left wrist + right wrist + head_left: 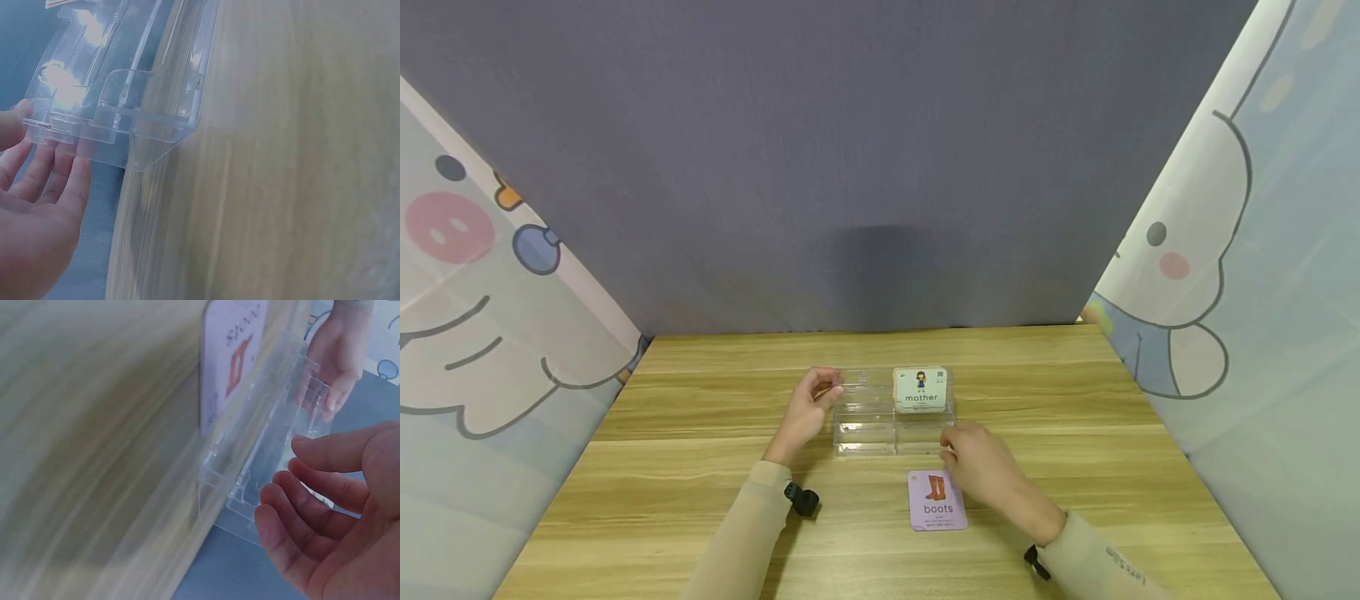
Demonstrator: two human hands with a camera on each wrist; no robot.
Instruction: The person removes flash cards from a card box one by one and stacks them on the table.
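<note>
A clear plastic tiered card rack (864, 433) stands on the table, its tiers split into left and right columns. Cards with "mother" (921, 389) on the front one sit in its upper right part. My left hand (807, 412) holds the rack's left edge; in the left wrist view the thumb is on one side and the fingers (75, 187) on the other. Close to the rack's lower right corner is my right hand (983, 467), its fingers (312, 506) loosely bent with nothing between them. Purple cards with "boots" (937, 502) on top lie in front of the rack, beside that hand.
The wood-grain table (700, 467) reaches back to a dark grey fabric panel (880, 167). Curtains with cartoon figures hang at the left (497, 308) and right (1247, 333). Each wrist wears a black device, such as the left one (802, 499).
</note>
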